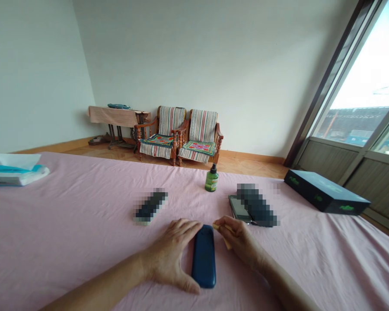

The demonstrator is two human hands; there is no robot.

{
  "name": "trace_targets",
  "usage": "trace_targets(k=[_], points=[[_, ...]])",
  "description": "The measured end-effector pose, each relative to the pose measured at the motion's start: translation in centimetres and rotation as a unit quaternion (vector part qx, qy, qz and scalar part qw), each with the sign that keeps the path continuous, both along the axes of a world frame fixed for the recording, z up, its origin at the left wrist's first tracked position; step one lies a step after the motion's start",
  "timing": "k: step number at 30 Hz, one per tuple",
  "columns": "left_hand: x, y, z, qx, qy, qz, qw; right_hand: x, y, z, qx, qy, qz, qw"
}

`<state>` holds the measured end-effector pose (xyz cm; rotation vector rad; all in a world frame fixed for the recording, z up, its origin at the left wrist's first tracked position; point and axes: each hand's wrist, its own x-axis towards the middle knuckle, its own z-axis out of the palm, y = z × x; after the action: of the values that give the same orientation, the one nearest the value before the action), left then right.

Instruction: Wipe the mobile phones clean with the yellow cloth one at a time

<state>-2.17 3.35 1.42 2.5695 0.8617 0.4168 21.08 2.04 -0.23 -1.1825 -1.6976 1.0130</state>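
Observation:
A dark blue oblong case (204, 259) with rounded ends, perhaps a glasses case, lies on the pink sheet right in front of me. My left hand (168, 250) braces it along its left side, the index finger at the far end and the thumb at the near end. Just beyond the case's far right corner, my right hand (241, 239) is closed in a pinch. A bunched yellowish cloth (227, 242) sticks out between those fingers.
Behind my hands stands a green pump bottle (211, 179). A pixelated dark object (151, 207) lies to the left; a phone-like device (239, 208) lies under another pixelated one (257, 205). A black box (326, 192) sits right, a tissue pack (16, 170) far left.

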Motion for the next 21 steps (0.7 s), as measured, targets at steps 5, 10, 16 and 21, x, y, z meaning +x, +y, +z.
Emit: trace_targets(k=[5,10,16,21], points=[[0.0,0.1,-0.1,-0.001,-0.001,0.0,1.0,-0.3,0.0,-0.5,0.012,-0.014,0.035,0.999],[0.1,0.1,-0.2,-0.003,-0.002,0.0,1.0,-0.1,0.2,-1.3,0.037,-0.062,0.034,0.997],[0.1,0.0,-0.1,-0.003,-0.003,-0.005,1.0,-0.2,0.3,-1.5,0.035,-0.045,0.026,0.998],[-0.1,0.0,-0.8,-0.02,0.003,0.029,0.999,-0.3,-0.5,-0.6,0.004,-0.055,0.125,0.991]])
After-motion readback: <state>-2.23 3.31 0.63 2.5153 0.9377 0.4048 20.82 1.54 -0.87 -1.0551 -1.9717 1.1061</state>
